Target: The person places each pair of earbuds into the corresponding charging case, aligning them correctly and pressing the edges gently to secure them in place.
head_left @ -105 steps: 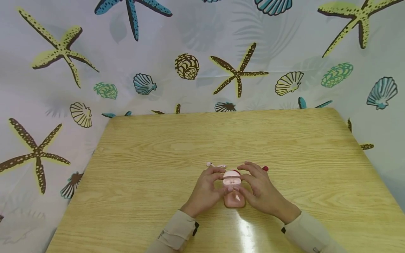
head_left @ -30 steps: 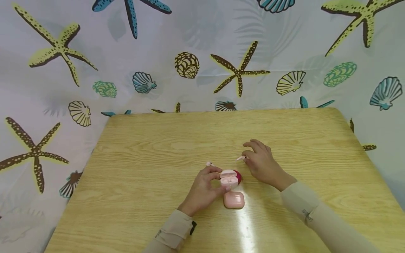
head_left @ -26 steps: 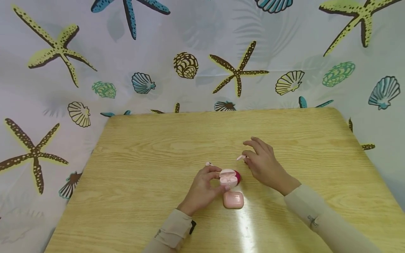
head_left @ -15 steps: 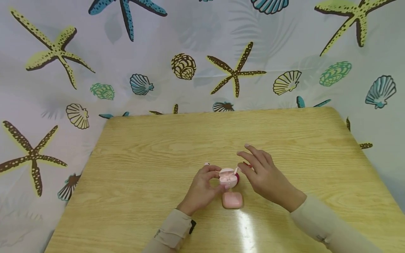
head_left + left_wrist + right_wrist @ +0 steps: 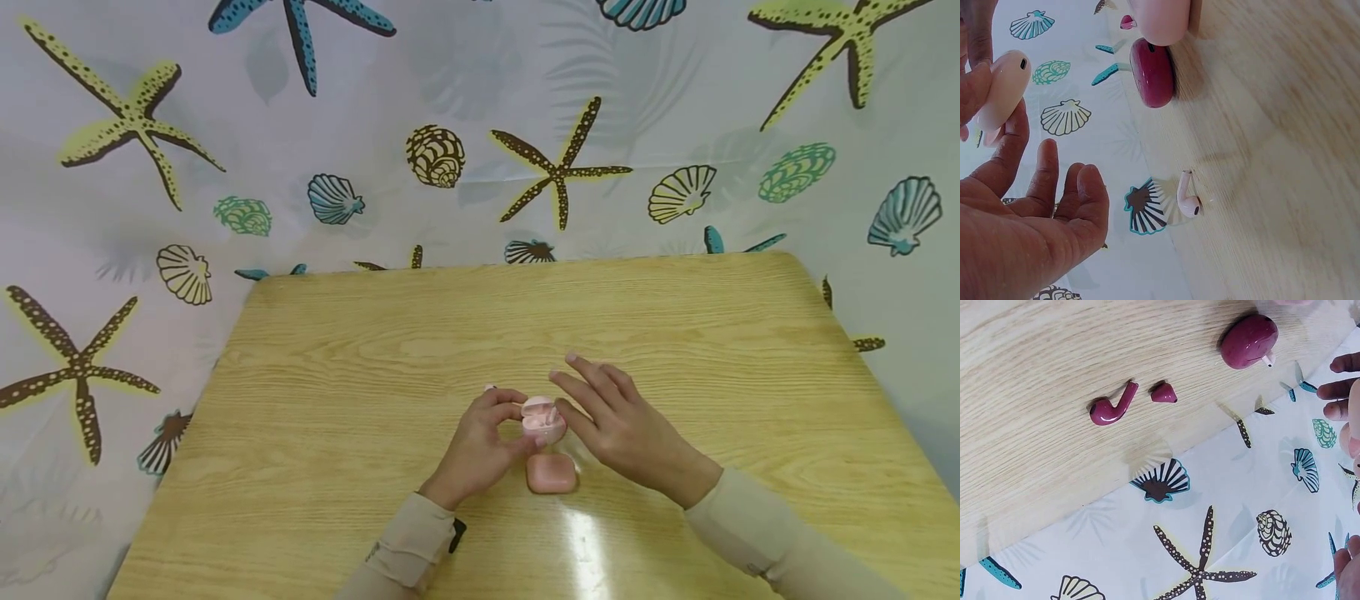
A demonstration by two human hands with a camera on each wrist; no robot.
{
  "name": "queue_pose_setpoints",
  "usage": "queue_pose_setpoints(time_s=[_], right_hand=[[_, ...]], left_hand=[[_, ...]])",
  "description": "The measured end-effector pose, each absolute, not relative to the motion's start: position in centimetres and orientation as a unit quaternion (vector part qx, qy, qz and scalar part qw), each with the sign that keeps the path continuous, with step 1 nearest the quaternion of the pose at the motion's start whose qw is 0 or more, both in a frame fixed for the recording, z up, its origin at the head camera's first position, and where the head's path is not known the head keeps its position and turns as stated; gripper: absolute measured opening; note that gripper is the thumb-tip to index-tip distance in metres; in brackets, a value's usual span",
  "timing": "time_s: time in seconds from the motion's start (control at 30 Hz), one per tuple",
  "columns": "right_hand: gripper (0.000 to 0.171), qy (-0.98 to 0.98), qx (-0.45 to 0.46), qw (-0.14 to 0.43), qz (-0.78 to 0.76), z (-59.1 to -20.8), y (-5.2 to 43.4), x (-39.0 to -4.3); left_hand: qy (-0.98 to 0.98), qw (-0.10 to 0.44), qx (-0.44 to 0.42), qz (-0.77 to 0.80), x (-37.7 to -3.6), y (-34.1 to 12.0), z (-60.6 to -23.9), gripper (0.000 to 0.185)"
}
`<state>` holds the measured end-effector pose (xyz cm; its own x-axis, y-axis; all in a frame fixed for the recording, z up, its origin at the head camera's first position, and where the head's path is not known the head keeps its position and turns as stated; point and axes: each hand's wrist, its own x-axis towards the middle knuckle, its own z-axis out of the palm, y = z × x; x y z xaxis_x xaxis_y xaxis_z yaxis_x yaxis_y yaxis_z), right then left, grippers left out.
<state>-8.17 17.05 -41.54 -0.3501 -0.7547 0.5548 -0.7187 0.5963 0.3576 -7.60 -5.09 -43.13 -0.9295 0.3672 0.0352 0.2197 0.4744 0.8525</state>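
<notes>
Plastic, small and glossy: the open pink earbud case [image 5: 542,419] looks light, stiff and rather slippery, so a pinch across its rounded sides suits it best, and that is how the left hand [image 5: 480,446] holds it, thumb and curled fingers around the shell just above the bench [image 5: 337,375], near the middle of the near half. The right hand [image 5: 618,425] sits just beside the case with its fingers fairly straight over the open top; a pale earbud seems to stand at its fingertips by the case, but whether it is pinched or already seated I cannot tell. A second pink case [image 5: 551,472] lies shut on the bench just in front of the held one. Behind the hands lie a loose pale earbud [image 5: 1187,195], a dark red case [image 5: 1153,72], a dark red earbud [image 5: 1112,407] and a small dark red tip [image 5: 1163,393]; such tiny pieces would likely roll or skid at a nudge. Open wood stretches on both sides and toward the far edge, which meets a seashell-printed curtain [image 5: 450,125], so small parts could slip off there.
</notes>
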Motion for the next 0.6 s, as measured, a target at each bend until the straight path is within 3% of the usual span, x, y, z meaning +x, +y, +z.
queue_pose_setpoints(time_s=[0.6], right_hand=[[0.041, -0.826, 0.453, 0.336, 0.002, -41.52, 16.76, -7.64]], left_hand=[[0.856, 0.074, 0.178, 0.479, -7.74, -4.97, -43.21, 0.017]])
